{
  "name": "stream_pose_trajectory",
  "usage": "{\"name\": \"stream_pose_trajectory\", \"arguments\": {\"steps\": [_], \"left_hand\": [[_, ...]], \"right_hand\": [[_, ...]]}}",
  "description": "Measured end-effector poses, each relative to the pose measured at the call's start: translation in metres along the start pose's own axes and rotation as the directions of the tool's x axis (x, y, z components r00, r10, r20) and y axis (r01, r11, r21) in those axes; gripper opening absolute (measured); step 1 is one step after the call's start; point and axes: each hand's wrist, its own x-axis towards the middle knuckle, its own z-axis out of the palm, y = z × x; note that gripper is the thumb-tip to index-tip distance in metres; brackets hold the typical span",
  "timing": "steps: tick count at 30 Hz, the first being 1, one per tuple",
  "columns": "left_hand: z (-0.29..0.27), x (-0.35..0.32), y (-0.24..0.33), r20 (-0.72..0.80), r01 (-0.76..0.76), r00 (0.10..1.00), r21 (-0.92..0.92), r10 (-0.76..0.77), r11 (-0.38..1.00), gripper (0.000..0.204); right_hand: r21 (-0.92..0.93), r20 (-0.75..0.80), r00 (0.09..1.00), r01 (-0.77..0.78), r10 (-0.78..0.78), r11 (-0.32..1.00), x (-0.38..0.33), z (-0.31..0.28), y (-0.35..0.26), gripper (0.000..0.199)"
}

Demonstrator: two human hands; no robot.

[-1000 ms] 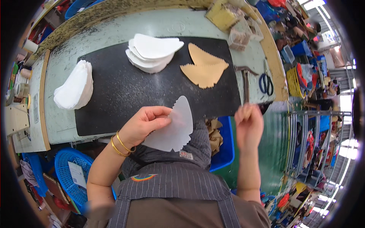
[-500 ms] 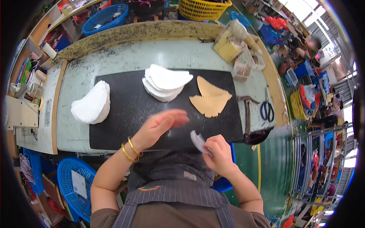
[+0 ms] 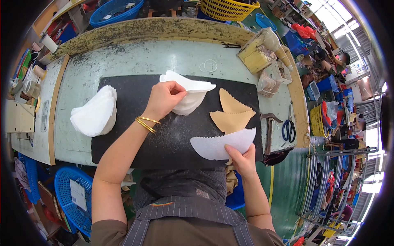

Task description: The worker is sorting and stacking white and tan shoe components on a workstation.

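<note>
My left hand (image 3: 165,98) is at the middle stack of white curved pieces (image 3: 189,100), its thumb and fingers pinching the edge of the top piece. In my right hand (image 3: 243,159), held over the front right of the black mat (image 3: 135,143), is a pale grey-white curved piece (image 3: 219,143) with a zigzag upper edge. The thumb presses on its near side. Just beyond it lie tan pieces (image 3: 232,119) with toothed edges, overlapping each other. At the left edge of the mat rests another stack of white curved pieces (image 3: 95,112).
Right of the mat lie a hammer (image 3: 269,127) and dark-handled scissors (image 3: 288,129). A yellow block (image 3: 253,51) and a clear plastic container (image 3: 269,84) stand at the back right. A raised wooden ledge (image 3: 143,30) bounds the far side. A blue basket (image 3: 74,201) is low at the left.
My left hand has moved forward and taken hold of the middle stack's top piece. My right hand has turned its piece, which was seen edge-on, so its broad face now shows.
</note>
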Motion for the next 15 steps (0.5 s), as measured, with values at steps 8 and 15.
{"name": "stream_pose_trajectory", "arguments": {"steps": [8, 15], "left_hand": [[-0.004, 0.006, 0.019, 0.114, 0.067, 0.991, -0.019, -0.064, 0.998, 0.020], [-0.008, 0.014, 0.004, 0.154, 0.175, 0.977, -0.176, -0.148, 0.969, 0.021]], "right_hand": [[-0.201, 0.205, 0.944, -0.219, 0.260, 0.955, 0.032, 0.009, -0.011, 0.027], [-0.247, 0.387, 0.914, -0.029, 0.126, 0.969, 0.036, 0.006, -0.015, 0.022]]}}
